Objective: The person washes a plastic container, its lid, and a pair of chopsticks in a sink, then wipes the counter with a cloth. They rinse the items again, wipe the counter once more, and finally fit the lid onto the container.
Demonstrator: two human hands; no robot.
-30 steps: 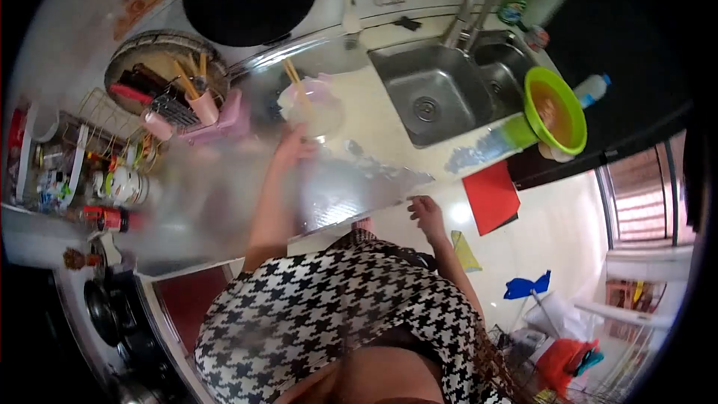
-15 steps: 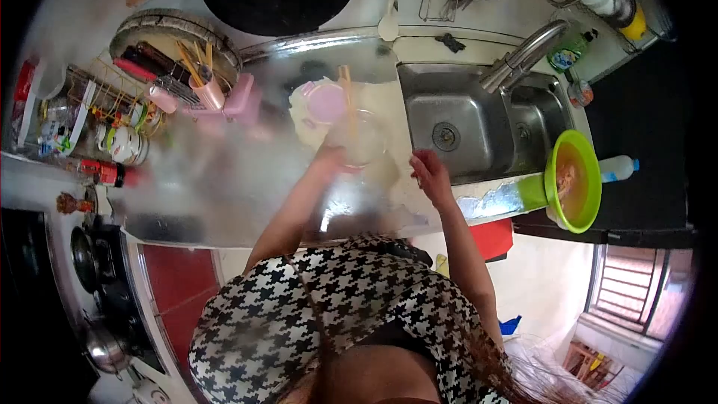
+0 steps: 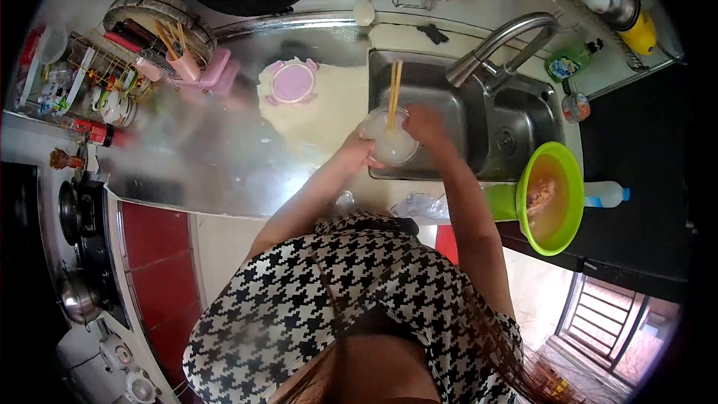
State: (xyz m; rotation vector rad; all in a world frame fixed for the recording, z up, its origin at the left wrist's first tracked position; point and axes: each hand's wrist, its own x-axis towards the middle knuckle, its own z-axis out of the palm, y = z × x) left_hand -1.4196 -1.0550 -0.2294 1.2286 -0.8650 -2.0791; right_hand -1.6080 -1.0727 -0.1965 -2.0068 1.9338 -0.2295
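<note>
Head view shows us the translucent bowl (image 3: 392, 150) between our hands, the left hand (image 3: 357, 153) curled around its left rim, the right hand (image 3: 424, 124) against its right rim, grip unclear, the chopsticks (image 3: 394, 91) pointing lengthwise forward beyond both.

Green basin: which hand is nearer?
Right. The right hand is at the bowl, toward the green basin; the left hand holds the bowl's opposite side, farther away.
</note>
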